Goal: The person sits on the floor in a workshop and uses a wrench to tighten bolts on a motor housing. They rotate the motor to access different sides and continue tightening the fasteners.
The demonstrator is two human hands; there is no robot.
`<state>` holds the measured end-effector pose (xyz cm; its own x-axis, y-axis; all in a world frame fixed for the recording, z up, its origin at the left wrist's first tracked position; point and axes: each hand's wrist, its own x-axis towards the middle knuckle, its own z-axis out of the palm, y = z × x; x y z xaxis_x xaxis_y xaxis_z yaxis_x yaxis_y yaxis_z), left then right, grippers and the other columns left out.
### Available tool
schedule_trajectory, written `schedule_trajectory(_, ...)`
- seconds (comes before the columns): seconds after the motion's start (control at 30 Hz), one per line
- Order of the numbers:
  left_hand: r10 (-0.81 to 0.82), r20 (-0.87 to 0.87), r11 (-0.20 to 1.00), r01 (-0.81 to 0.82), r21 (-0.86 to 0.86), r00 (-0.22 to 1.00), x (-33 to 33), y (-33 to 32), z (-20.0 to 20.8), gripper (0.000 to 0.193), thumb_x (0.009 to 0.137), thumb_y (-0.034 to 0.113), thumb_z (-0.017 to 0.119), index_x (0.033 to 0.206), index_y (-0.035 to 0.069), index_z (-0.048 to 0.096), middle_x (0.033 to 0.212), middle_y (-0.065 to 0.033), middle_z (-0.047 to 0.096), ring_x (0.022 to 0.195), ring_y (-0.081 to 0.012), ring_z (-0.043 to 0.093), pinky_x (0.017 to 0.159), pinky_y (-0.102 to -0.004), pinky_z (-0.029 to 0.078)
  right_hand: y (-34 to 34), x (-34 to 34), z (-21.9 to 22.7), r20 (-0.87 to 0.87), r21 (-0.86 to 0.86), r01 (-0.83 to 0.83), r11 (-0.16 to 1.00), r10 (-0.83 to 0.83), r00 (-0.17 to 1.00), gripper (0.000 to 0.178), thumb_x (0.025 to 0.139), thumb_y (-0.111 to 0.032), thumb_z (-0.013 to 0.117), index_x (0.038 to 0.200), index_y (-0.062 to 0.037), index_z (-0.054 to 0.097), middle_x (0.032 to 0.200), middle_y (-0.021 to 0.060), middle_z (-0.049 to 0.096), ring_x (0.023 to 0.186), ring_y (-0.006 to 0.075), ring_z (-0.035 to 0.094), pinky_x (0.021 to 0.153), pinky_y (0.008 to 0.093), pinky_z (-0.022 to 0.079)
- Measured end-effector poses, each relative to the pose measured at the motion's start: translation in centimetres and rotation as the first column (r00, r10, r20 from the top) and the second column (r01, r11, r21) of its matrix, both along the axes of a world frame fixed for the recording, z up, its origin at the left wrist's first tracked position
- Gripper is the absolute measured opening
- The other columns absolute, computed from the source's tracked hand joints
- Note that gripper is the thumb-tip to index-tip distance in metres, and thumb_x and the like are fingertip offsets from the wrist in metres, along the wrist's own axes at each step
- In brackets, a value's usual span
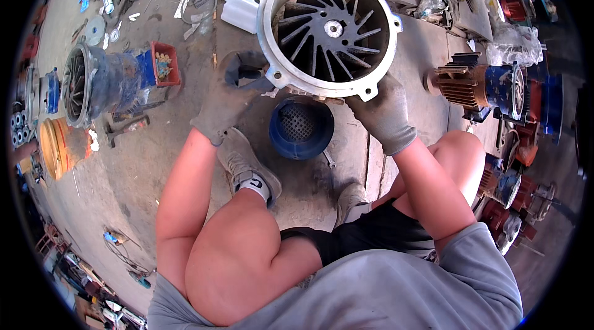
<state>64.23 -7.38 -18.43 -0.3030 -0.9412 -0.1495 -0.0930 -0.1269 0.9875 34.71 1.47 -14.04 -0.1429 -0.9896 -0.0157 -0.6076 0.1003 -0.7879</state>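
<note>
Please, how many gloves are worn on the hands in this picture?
2. One is on the left hand, at the lower left of the round metal housing; the other is on the right hand, at its lower right, with fingers partly hidden.

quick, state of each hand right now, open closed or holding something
Left hand: partly open, fingers curled beside the metal housing; contact unclear.
Right hand: at the metal housing's lower-right edge, fingers hidden; grip cannot be told.
</note>
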Motion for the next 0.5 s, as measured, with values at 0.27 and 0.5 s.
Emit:
schedule_trajectory(0.27, -0.037, 0.095, 0.999, 0.036, 0.018, 0.995, 0.0, -0.9, 1.0, 0.034, 0.091, 0.002, 0.086, 0.123, -0.002, 0.073, 0.116, -0.0111, 0.08, 0.104, -0.0175, 0.078, 0.093, -0.0348, 0.066, -0.1, -0.7, -1.2, -0.125, -0.074, -0.025, 0.997, 0.015, 0.992, 0.065, 0.077, -0.044, 0.104, 0.125, -0.007, 0.081, 0.117, 0.015, 0.08, 0.095, 0.0329, 0.082, 0.083, 0.0426, 0.066)
schedule_trajectory(0.5, 0.05, -0.033, 0.993, -0.046, 0.113, 0.998, 0.1, 0.2, -0.5, 0.033, 0.092, 0.002, 0.087, 0.121, -0.002, 0.072, 0.116, -0.0122, 0.08, 0.106, -0.0188, 0.078, 0.093, -0.0356, 0.066, 0.0, -0.3, -0.1, -0.171, -0.041, -0.068, 0.997, 0.06, 0.983, 0.048, 0.087, -0.008, 0.086, 0.134, -0.0031, 0.077, 0.123, 0.0184, 0.083, 0.111, 0.0327, 0.081, 0.096, 0.0414, 0.064)
